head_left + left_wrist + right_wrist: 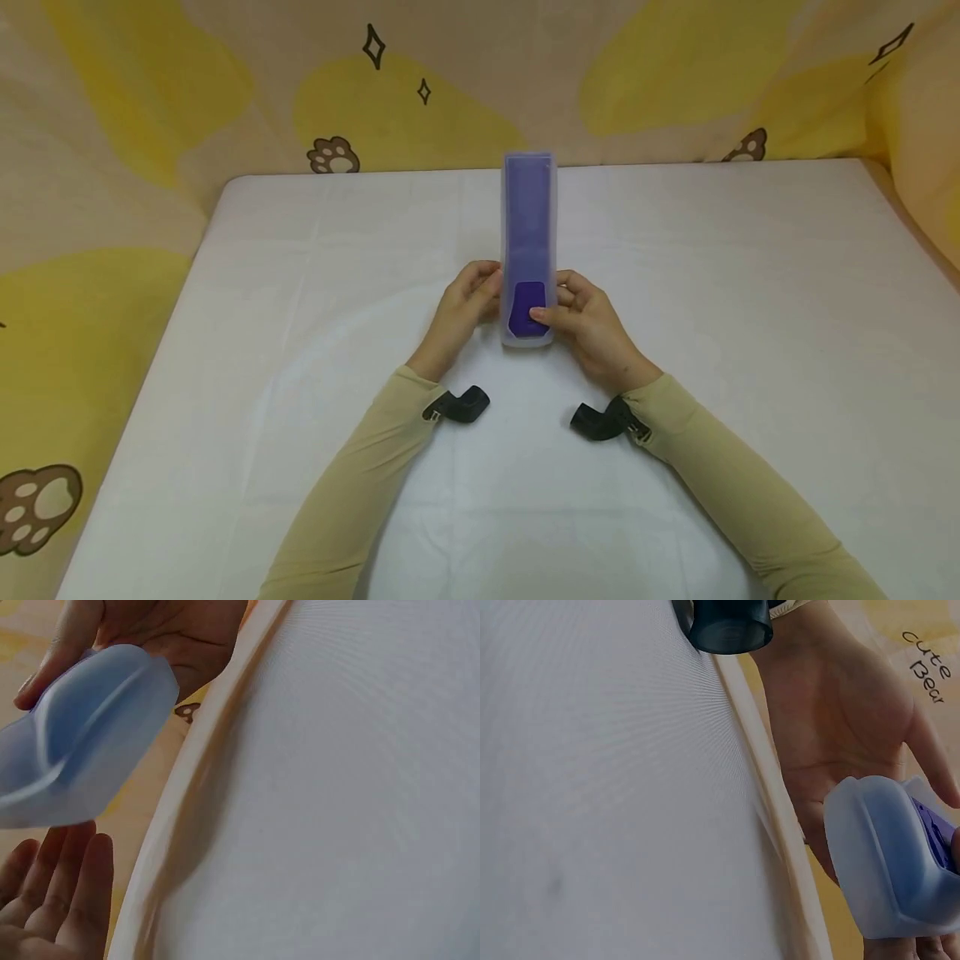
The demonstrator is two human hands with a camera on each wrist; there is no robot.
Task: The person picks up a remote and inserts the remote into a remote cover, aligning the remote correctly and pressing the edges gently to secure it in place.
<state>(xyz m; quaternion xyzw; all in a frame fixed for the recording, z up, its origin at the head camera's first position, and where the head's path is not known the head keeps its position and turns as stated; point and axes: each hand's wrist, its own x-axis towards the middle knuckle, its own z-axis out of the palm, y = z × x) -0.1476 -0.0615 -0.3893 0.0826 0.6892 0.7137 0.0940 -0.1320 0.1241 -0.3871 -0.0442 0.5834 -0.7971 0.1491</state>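
A long translucent plastic case [528, 217] with a purple tint is held over the white table, its length running away from me. A dark purple latch [527, 298] sits at its near end. My right hand [596, 329] grips the case at the right side, thumb on the latch and fingers partly hidden behind. My left hand [459, 308] is at the left edge, thumb and index finger beside it. In the left wrist view, the left fingers [67, 892] look loosely extended, reaching the case's underside [75, 814]. The right wrist view shows the left palm [840, 720] spread behind the case.
A white cloth [337, 467] covers the table. Behind and at the sides hangs a yellow and cream curtain [450, 83] with paw prints. Black camera mounts [600, 421] stick out from both sleeve cuffs.
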